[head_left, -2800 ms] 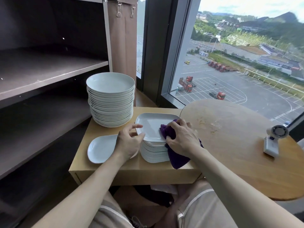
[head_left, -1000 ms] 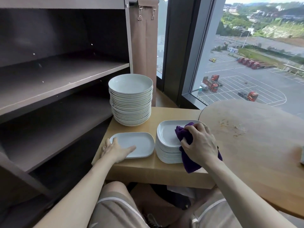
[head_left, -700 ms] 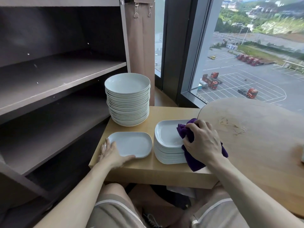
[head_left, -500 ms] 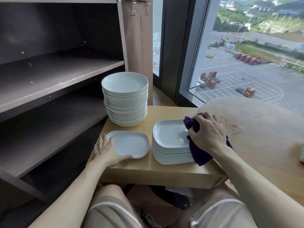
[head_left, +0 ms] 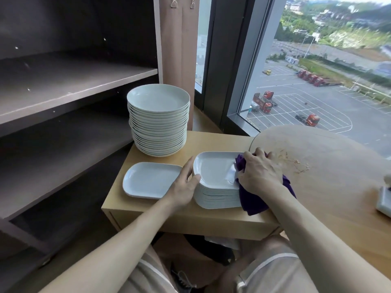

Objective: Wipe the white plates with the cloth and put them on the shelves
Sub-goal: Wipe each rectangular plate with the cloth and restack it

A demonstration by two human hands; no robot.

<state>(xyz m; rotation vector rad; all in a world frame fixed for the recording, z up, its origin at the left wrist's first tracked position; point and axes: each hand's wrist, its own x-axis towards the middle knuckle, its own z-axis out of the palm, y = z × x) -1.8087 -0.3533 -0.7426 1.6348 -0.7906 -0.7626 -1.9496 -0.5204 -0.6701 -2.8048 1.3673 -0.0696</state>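
White plates sit in three lots on the pale desk (head_left: 211, 142) in the head view, the only view I have. A tall round stack (head_left: 158, 134) stands at the back. One rectangular plate (head_left: 150, 179) lies alone at the front left. A rectangular stack (head_left: 218, 197) stands just to its right.

My right grip (head_left: 260, 172) is curled round the bunched purple cloth (head_left: 254, 199) and presses it on the right part of the top plate (head_left: 213, 172), with the loose end hanging over the stack's side. My left grip (head_left: 186, 187) lies spread against the stack's left rim, fingers fairly straight, steadying rather than clasping.

I judge these plates to be stiff, glazed, slick and breakable, and each one fairly light, though a stack would be heavy. The cloth is soft and gives no purchase for lifting. I would take the top plate by its raised rim, thumb above and fingers beneath, one at a time. The dark shelves (head_left: 74, 81) to my left hold no plates yet.
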